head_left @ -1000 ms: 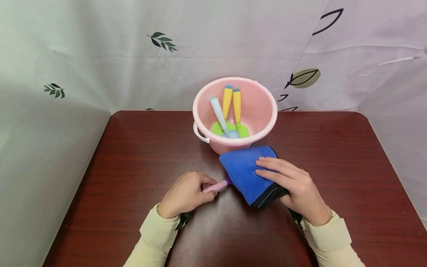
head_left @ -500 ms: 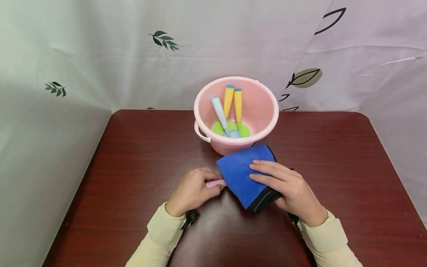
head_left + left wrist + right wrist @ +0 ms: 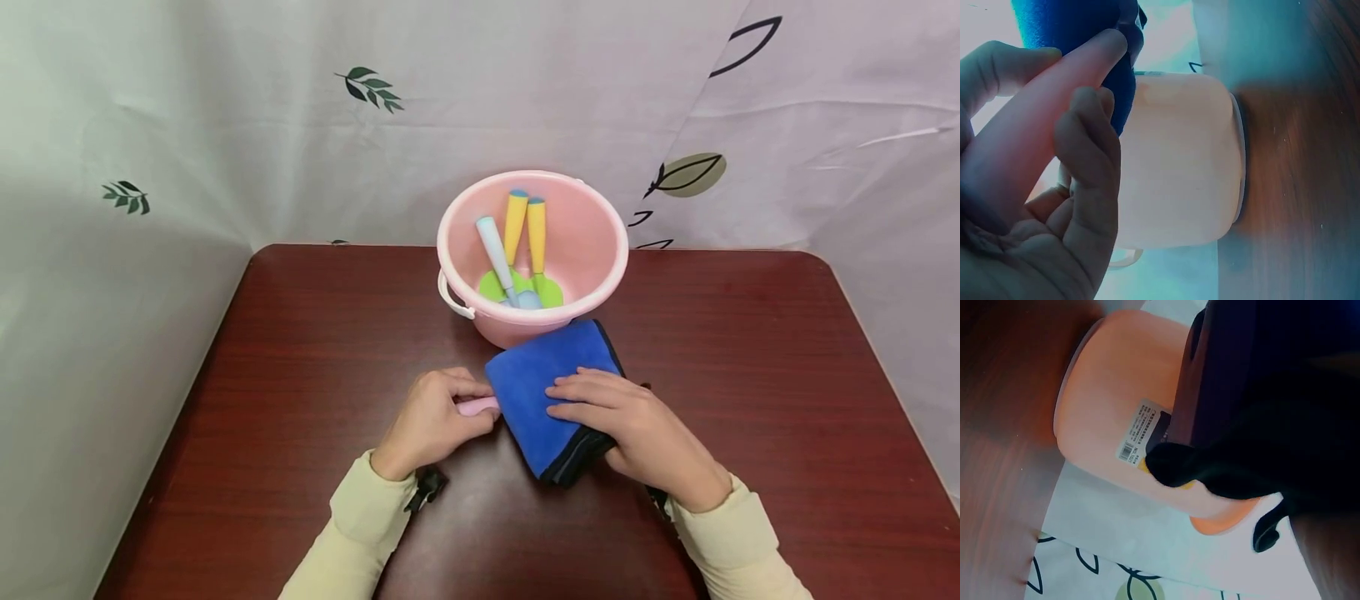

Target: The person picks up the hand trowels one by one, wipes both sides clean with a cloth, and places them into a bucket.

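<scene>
My left hand (image 3: 435, 423) grips the pink handle (image 3: 477, 406) of a tool in front of the bucket. A folded blue cloth (image 3: 528, 383) with black edging wraps the tool's far end and hides its head. My right hand (image 3: 637, 429) holds the cloth from the right, fingers spread over its top and thumb underneath. In the left wrist view, thumb and curled fingers close round the handle (image 3: 1041, 119), whose upper end meets the blue cloth (image 3: 1079, 22). The cloth is dark in the right wrist view and covers most of the hand.
Just behind the cloth stands a pink bucket (image 3: 510, 332) with a white carrying handle (image 3: 454, 300). Inside lean two yellow-handled toy shovels (image 3: 514, 225) with green heads and a pale blue one (image 3: 492, 250). A patterned curtain (image 3: 247, 125) hangs round the dark wooden table (image 3: 330, 317).
The cloth and right hand have shifted left along the tool, covering its purple neck and more of the pink handle. The left hand has moved slightly right and away from me.
</scene>
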`<state>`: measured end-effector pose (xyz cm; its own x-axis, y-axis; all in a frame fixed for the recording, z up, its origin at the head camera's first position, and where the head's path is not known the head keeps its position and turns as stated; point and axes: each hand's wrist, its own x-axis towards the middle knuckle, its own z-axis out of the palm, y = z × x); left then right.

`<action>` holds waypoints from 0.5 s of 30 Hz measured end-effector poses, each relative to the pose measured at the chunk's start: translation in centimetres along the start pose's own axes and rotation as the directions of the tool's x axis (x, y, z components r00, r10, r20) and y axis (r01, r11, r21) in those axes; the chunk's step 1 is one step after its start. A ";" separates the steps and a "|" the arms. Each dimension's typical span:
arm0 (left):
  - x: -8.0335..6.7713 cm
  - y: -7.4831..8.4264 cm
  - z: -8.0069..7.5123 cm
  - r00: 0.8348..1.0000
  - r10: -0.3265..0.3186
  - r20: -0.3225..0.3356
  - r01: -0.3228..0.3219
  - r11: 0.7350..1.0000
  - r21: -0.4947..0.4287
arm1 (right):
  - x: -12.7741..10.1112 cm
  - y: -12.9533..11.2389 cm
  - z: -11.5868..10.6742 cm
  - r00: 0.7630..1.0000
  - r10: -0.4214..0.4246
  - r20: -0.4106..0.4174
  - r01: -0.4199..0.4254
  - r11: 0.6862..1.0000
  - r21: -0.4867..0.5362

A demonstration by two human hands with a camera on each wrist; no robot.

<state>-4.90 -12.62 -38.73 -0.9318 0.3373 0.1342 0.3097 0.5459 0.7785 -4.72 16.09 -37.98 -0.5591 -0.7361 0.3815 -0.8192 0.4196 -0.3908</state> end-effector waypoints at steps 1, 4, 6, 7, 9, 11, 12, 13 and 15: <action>0.0 0.0 -0.1 1.000 -0.001 0.003 0.001 1.000 -0.002 | 0.1 0.0 0.1 1.000 0.005 0.019 -0.005 1.000 -0.017; 0.0 0.0 -0.3 1.000 -0.008 0.009 0.008 1.000 -0.014 | 0.2 0.1 0.4 0.998 0.016 0.057 -0.013 0.999 -0.047; 0.0 -0.1 -0.4 1.000 -0.012 0.008 0.012 1.000 -0.011 | 0.3 0.1 0.5 0.997 0.028 0.071 -0.024 0.998 -0.053; 0.0 -0.1 -0.5 1.000 -0.014 0.007 0.014 1.000 -0.009 | 0.3 0.1 0.5 0.997 0.034 0.073 -0.030 0.998 -0.052; 0.1 -0.2 -0.5 1.000 -0.017 0.007 0.017 1.000 -0.006 | 0.3 0.3 0.5 0.996 0.043 0.073 -0.040 0.998 -0.051; 0.1 -0.2 -0.6 1.000 -0.027 0.011 0.027 0.999 -0.019 | 0.2 0.6 0.4 0.996 0.052 0.069 -0.048 0.998 -0.048; 0.1 -0.3 -0.6 0.999 -0.033 0.012 0.033 0.999 -0.027 | 0.2 0.7 0.3 0.996 0.057 0.065 -0.054 0.997 -0.047; 0.1 -0.3 -0.7 0.999 -0.040 0.013 0.040 0.998 -0.038 | 0.1 0.8 0.2 0.996 0.062 0.062 -0.059 0.997 -0.051; 0.0 -0.3 -0.9 0.999 -0.049 0.018 0.050 0.997 -0.062 | -0.1 1.0 0.0 0.996 0.075 0.053 -0.072 0.996 -0.061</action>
<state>-5.21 -13.50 -38.43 -0.9423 0.3238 0.0846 0.2502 0.5135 0.8208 -5.53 16.58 -38.45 -0.6116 -0.7296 0.3061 -0.7831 0.5033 -0.3653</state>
